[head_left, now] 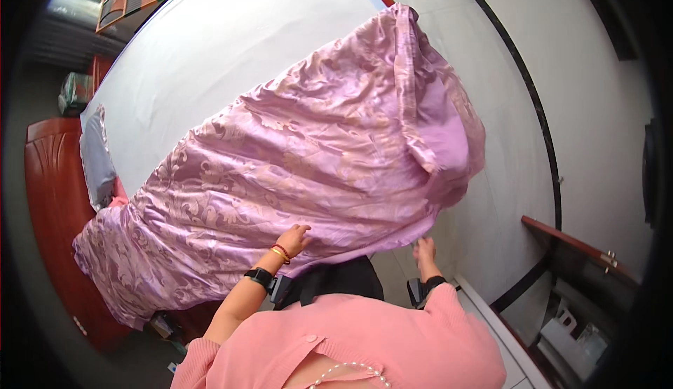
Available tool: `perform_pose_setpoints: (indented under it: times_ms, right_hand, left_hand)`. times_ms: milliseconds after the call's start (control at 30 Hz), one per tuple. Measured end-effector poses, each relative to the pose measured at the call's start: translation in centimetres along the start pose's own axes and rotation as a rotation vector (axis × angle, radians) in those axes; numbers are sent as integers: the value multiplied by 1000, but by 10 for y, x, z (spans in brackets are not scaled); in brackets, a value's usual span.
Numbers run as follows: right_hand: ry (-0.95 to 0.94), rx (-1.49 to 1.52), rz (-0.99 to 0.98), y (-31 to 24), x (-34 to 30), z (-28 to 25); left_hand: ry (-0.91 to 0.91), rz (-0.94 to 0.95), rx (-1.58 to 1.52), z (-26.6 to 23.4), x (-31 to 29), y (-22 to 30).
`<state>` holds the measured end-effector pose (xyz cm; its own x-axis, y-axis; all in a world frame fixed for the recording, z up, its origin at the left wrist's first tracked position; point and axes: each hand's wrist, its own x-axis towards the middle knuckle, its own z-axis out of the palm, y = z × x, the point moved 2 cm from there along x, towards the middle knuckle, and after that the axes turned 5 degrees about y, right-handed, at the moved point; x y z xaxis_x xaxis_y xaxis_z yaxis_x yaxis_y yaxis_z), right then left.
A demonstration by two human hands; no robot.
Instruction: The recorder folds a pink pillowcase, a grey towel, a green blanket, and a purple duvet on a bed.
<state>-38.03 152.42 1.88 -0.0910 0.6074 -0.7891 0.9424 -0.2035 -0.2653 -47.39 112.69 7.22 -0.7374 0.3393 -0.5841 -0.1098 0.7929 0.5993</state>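
A shiny purple duvet cover with a leafy pattern lies bunched across the near side of the bed. Its far right corner is folded back along a seam, showing a plain lilac underside. Over the near part of the cover is my left hand, fingers apart and pointing right; nothing shows in it. My right hand hangs just beyond the cover's near right edge, with a small gap seen between them. Its fingers look partly bent, but blur hides how far they close.
A bare white mattress spreads out beyond the cover. The red wooden headboard stands at left, with a grey pillow against it. An open wooden cabinet door juts out at right. Pale floor tiles run along the bed's right end.
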Motion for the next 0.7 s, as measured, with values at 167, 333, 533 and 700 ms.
perform_pose_setpoints:
  times_ms: [167,333,533,700]
  right_hand:
    - [103,-188,-833,-68,-5,12]
    - [410,-433,-1225,-130,-52,-9]
    - [448,-733,-1364,-182,-76,-4]
    - [544,-1023,-1249,-229,-47,6]
  left_hand:
    - [-181,79,212,39,-18,-13]
    - [-285,88,318,48,-40,-28]
    - [-267,6,277,65,-58,-42]
    - [-207,-8,231,77,-57,-26]
